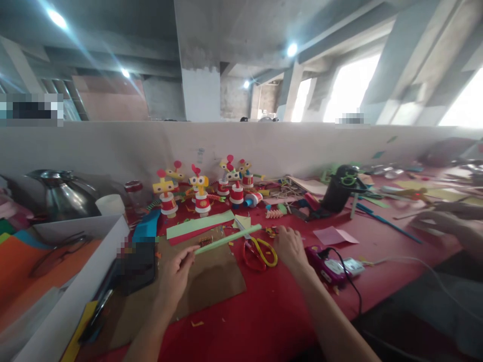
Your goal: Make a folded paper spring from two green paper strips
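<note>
My left hand (181, 265) is closed, pinching one end of a long narrow strip of light green paper (228, 239), which points to the right. Beneath the strip are a brown cardboard sheet (211, 281) and a small coiled paper spring (206, 242). Scissors (266, 251) with red and yellow handles lie in the middle of the red table. Just right of their handles is my right hand (290, 247), back upward, fingers bent and slightly apart; I see nothing held in it. A wider green paper strip (199, 224) lies behind the cardboard.
Several paper robot figures (202, 196) stand at the back against the white partition (151, 146). On the left are a white box (113, 236), a phone (139, 266) and a steel jug (62, 193). A purple power strip (328, 266) with cables sits right; another person's hand (433, 221) is beyond.
</note>
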`<state>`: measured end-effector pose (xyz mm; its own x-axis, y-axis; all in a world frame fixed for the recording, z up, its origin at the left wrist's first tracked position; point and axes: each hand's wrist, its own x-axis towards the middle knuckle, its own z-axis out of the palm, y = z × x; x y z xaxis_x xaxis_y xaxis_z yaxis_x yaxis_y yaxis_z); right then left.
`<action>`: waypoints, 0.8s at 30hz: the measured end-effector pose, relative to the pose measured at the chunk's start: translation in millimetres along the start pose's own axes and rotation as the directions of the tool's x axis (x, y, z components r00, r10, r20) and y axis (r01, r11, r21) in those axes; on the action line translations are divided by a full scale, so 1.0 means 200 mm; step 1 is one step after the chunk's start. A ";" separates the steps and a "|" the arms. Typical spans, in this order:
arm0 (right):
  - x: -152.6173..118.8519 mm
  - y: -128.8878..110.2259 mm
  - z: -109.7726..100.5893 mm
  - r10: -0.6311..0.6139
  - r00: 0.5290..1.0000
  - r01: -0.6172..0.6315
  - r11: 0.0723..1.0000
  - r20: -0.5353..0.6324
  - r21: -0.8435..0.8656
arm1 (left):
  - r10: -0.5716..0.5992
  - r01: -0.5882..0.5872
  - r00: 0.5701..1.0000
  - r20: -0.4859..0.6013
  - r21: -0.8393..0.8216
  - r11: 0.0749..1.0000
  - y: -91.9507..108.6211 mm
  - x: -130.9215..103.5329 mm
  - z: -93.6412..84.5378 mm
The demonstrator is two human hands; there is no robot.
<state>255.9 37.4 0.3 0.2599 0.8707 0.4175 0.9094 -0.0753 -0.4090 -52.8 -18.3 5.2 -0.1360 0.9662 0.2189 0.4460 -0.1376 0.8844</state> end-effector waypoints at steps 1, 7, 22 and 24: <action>0.00 0.03 0.00 0.031 0.999 -0.024 0.984 0.037 -0.174 | -0.023 0.022 0.999 -0.031 -0.037 0.999 0.00 0.00 -0.01; -0.01 0.07 0.03 0.152 0.971 -0.055 0.893 0.185 -0.447 | -0.121 0.120 0.993 -0.003 -0.135 0.984 -0.03 0.02 -0.01; -0.01 0.06 -0.09 0.325 0.909 -0.416 0.687 0.259 0.596 | -0.208 0.236 0.968 0.139 -0.230 0.944 -0.07 0.04 -0.02; -0.05 0.03 -0.10 0.227 0.867 -0.498 0.388 0.443 0.775 | -0.202 0.232 0.963 0.177 -0.169 0.958 -0.10 0.05 -0.03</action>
<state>264.9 19.0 9.1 0.2880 0.9534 -0.0904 -0.0279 -0.0860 -0.9959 -67.9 -7.2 -8.6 -0.0651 0.9970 -0.0407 0.2466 0.0556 0.9675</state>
